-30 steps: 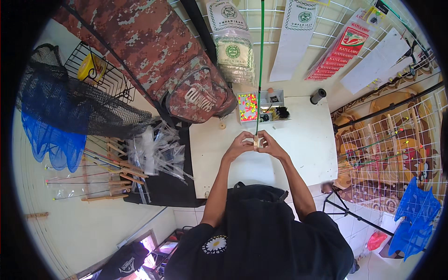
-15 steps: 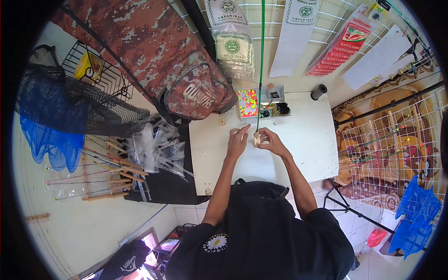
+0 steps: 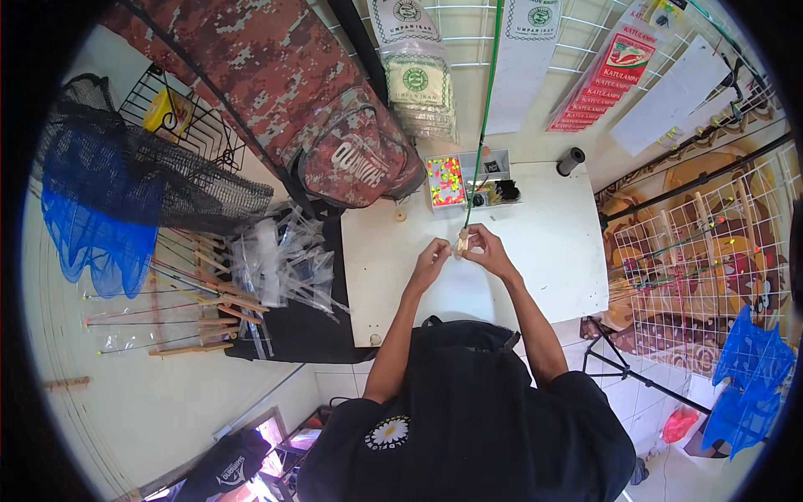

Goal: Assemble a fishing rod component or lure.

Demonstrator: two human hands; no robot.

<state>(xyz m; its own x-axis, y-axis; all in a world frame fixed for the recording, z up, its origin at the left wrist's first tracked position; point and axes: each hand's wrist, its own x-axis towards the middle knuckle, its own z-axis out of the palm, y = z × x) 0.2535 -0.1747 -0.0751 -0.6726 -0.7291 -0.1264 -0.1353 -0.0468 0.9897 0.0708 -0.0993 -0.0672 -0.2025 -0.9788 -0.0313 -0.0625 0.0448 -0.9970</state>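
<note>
My right hand (image 3: 488, 253) is closed around the pale wooden handle (image 3: 462, 243) of a small fishing rod. Its thin green shaft (image 3: 487, 109) rises away from me, leaning a little right at the top. Just left of the handle is my left hand (image 3: 431, 263), thumb and fingertips pinched together. Whatever it pinches is too small to make out; a thin line may run there. Both hands are over the white table (image 3: 393, 293).
Behind the hands stands a divided tray (image 3: 493, 166) with bright red and yellow bits. A dark cylinder (image 3: 571, 161) is at the back right, and a small wooden ring (image 3: 401, 216) lies left. A camouflage bag (image 3: 351, 159), plastic sleeves (image 3: 280, 259) and wooden-handled rods (image 3: 213, 314) crowd the left.
The rod's shaft has tilted to the right at its top. My left hand has come slightly nearer to me, and its raised fingers have curled into a pinch.
</note>
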